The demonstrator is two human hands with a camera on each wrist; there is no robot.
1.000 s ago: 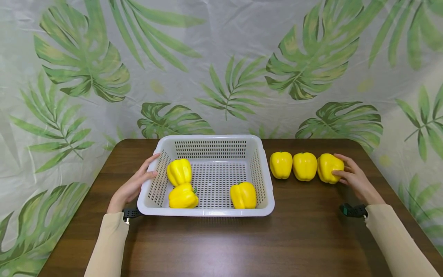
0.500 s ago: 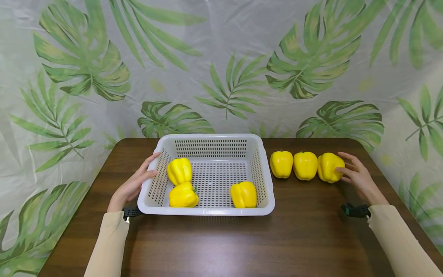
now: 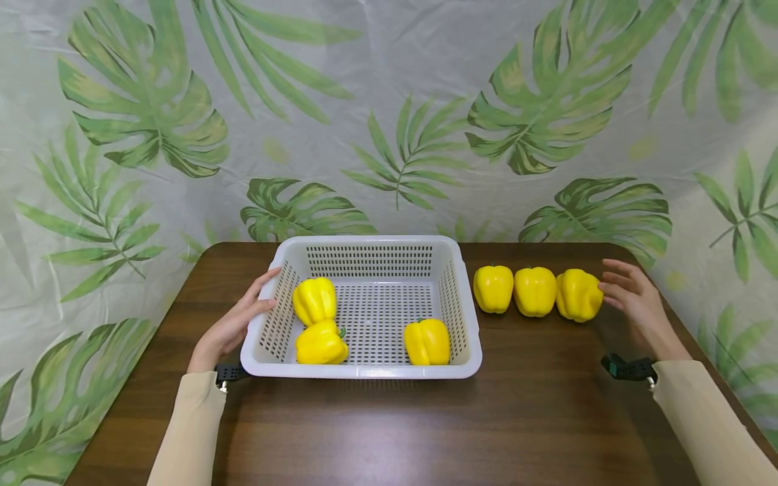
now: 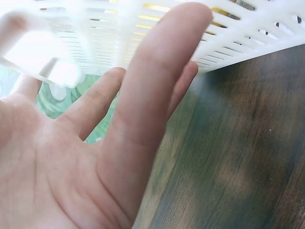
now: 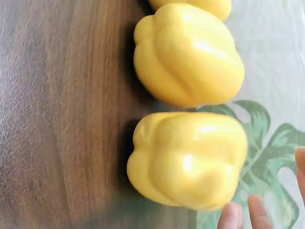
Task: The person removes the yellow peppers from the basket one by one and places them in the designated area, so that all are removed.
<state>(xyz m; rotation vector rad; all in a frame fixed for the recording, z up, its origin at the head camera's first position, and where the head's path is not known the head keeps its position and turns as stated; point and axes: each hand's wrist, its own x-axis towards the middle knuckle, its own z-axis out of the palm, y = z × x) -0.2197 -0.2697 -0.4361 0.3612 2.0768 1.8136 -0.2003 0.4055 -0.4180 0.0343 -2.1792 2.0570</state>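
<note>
My left hand [image 3: 234, 320] lies against the left end of a white plastic basket [image 3: 365, 371], its fingertips at the rim. In the left wrist view its fingers [image 4: 147, 95] extend fairly straight along the slotted wall. Inside the basket are yellow bell peppers: one at the back left [image 3: 314, 301], one at the front left [image 3: 322, 343] and one at the front right [image 3: 427, 342]. My right hand [image 3: 638, 307] holds nothing, fingers loosely spread just right of the end bell pepper [image 3: 579, 295]. In the right wrist view its fingertips [image 5: 231, 217] show below that pepper [image 5: 188, 160].
Two more yellow bell peppers, one in the middle [image 3: 535, 291] and one nearest the basket [image 3: 493, 289], complete a row on the dark wooden table [image 3: 395, 432]. A leaf-patterned cloth [image 3: 413, 81] hangs behind the table's far edge.
My right hand has let go of the end bell pepper and drawn back to the right. The pepper stays in the row; the left hand and basket keep their places.
</note>
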